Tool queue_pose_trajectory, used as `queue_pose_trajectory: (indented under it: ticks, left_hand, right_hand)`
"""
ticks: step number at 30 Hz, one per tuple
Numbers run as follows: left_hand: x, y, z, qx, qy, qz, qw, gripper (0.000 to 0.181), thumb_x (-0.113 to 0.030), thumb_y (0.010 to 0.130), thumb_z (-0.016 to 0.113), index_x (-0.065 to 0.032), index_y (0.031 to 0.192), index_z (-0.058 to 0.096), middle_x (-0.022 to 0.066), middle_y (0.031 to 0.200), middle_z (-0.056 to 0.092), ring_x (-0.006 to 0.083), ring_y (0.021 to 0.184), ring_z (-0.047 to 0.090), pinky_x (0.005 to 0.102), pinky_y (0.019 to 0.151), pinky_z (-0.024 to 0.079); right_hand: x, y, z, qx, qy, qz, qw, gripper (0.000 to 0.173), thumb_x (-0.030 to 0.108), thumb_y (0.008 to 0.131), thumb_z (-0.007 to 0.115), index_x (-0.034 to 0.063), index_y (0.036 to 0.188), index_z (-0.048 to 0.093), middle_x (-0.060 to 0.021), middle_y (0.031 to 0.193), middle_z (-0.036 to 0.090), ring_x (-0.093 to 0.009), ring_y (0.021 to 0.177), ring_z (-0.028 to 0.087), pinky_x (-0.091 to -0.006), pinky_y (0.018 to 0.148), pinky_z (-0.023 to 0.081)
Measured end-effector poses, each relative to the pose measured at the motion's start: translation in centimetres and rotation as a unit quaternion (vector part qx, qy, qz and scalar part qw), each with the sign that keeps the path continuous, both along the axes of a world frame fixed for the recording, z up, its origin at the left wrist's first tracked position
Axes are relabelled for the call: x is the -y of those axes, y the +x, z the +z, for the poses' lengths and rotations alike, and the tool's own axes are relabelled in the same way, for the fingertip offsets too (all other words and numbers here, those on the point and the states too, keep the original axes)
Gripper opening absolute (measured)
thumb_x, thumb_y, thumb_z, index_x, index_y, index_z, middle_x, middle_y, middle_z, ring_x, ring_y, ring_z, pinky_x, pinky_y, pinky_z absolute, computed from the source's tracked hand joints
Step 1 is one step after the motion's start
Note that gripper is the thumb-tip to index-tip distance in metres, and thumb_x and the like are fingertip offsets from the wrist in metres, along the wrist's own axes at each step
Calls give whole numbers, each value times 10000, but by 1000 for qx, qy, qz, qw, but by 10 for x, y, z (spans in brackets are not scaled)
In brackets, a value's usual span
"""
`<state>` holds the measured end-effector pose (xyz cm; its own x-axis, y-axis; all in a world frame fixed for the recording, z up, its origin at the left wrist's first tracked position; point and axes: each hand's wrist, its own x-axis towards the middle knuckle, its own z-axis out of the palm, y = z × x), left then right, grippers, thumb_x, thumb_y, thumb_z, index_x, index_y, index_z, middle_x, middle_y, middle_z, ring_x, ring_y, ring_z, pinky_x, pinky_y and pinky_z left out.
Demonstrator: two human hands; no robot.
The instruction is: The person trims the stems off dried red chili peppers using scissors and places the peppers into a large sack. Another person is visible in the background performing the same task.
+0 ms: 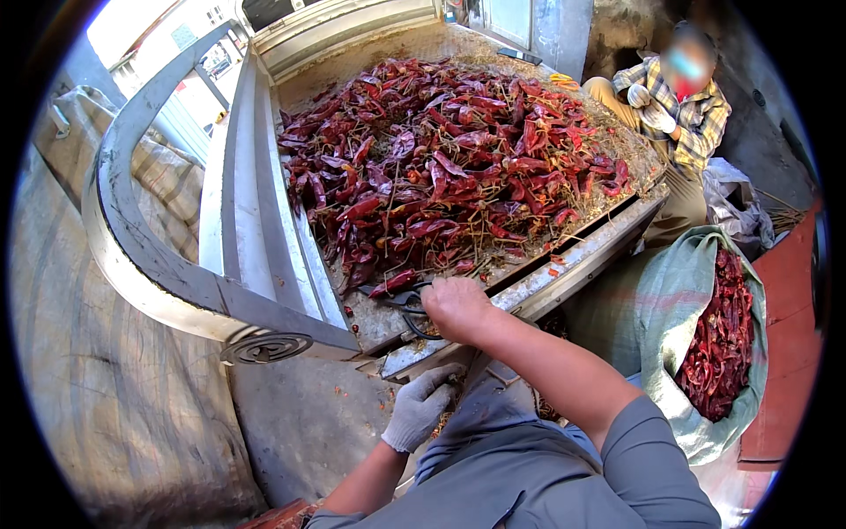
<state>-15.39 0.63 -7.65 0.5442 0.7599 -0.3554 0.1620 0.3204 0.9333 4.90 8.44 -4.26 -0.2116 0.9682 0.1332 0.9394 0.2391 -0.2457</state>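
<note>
A large heap of dried red chili peppers [429, 165] with stalks covers a metal truck bed [383, 324]. My bare right hand [456, 309] is at the bed's near edge, its fingers curled at the black handles of a pair of scissors [413, 311]; whether it grips them is hard to tell. The blades point left, beside a single dried chili [394, 283]. My left hand [423, 405], in a whitish knit glove, hangs below the bed's edge with its fingers bent, partly in shadow; whether it holds anything cannot be seen.
A woven sack [651, 330] of dried chilies stands at right. A person [687, 125] with gloved hands sits beyond the bed's right side. A curved metal rail [109, 198] borders the left, beside a draped tarp [119, 397]. A dark phone-like object [519, 55] lies at the bed's far edge.
</note>
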Motion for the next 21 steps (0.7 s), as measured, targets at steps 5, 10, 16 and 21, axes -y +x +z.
queue_pose_trajectory:
  ticks: [5, 10, 16, 21]
  left_hand:
    - [-3, 6, 5, 21, 4, 33, 999, 342, -66, 1004, 596, 47, 1320, 666, 98, 1046, 747, 142, 838, 690, 301, 762, 584]
    - [-8, 2, 0, 20, 23, 69, 997, 262, -77, 1021, 573, 46, 1227, 680, 120, 970, 734, 175, 796, 702, 326, 723, 595]
    - [-17, -1, -2, 144, 8, 119, 982, 196, -105, 1047, 572, 20, 1168, 662, 108, 895, 682, 195, 748, 687, 338, 691, 587]
    - [-18, 0, -8, 203, 7, 71, 977, 207, -118, 1064, 572, 37, 1165, 666, 120, 898, 681, 210, 761, 682, 346, 721, 575]
  right_hand:
    - [-12, 19, 26, -238, -212, -21, 948, 236, 179, 819, 666, 4, 939, 768, -223, 907, 743, -385, 866, 717, -479, 787, 559]
    - [13, 26, 21, -449, -334, -54, 827, 285, 197, 886, 688, -19, 1066, 736, -90, 872, 705, -179, 797, 624, -355, 751, 513]
    - [65, 39, 15, -401, -281, -20, 871, 492, 377, 889, 777, -35, 1142, 689, -150, 979, 728, -214, 870, 655, -371, 823, 525]
    - [121, 61, 23, -303, -300, -31, 904, 744, 504, 762, 865, -40, 1218, 643, -218, 1013, 718, -348, 954, 703, -433, 863, 542]
